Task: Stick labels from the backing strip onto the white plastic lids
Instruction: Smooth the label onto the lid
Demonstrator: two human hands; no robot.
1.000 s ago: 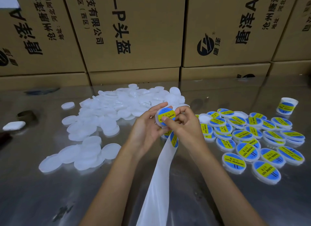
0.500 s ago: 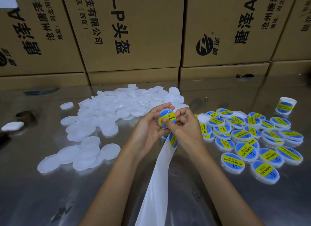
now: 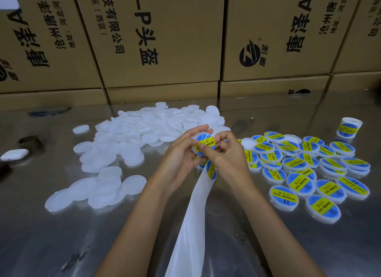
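**Two hands press a label onto a white lid above a steel table**

Both forearms reach in from the bottom edge and meet at the centre. The left hand (image 3: pixel 181 159) curls its fingers round a white lid (image 3: pixel 203 143), held tilted toward the camera. The right hand (image 3: pixel 227 155) has its fingers bent — its thumb presses the blue-and-yellow label (image 3: pixel 206 141) on the lid.

The backing strip (image 3: pixel 191 225) hangs from under the hands and runs off the bottom edge; one more label (image 3: pixel 211 169) shows on it just below the palms, the rest hidden.

Unlabelled lids (image 3: pixel 132 136) lie heaped on the left, labelled lids (image 3: pixel 305 173) on the right — these read "SOLDERING PASTE". Cardboard boxes (image 3: pixel 156 35) behind carry Chinese print.
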